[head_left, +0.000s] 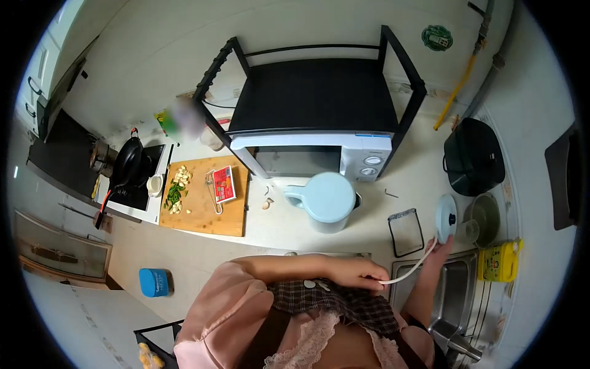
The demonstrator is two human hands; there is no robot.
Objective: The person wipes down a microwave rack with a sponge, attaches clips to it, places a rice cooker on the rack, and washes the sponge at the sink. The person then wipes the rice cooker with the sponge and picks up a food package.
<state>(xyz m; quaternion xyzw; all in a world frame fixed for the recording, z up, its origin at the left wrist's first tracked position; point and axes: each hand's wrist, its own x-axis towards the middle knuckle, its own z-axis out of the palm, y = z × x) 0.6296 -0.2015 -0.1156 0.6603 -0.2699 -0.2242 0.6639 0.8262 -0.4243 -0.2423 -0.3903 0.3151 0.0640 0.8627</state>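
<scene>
My left hand (364, 273) reaches across my front, its fingers closed on the white power cord (405, 275). My right hand (439, 246), over by the sink, grips the lower edge of a light blue round kettle base (445, 215). That base is tilted up on its side, with a black connector at its centre. The cord runs between the two hands in a slack curve. On the counter, to the left of the base, stands a light blue electric kettle (330, 200) with its handle turned left. A black-rimmed rectangular frame (405, 232) lies near my right hand.
Behind the kettle, a white microwave (362, 154) sits under a black rack (316, 92). A wooden cutting board (184, 215) bears garlic, chopped greens and a red package (224, 184). Right are a metal sink (455, 295), a yellow jug (499, 261) and a dark green bin (473, 157).
</scene>
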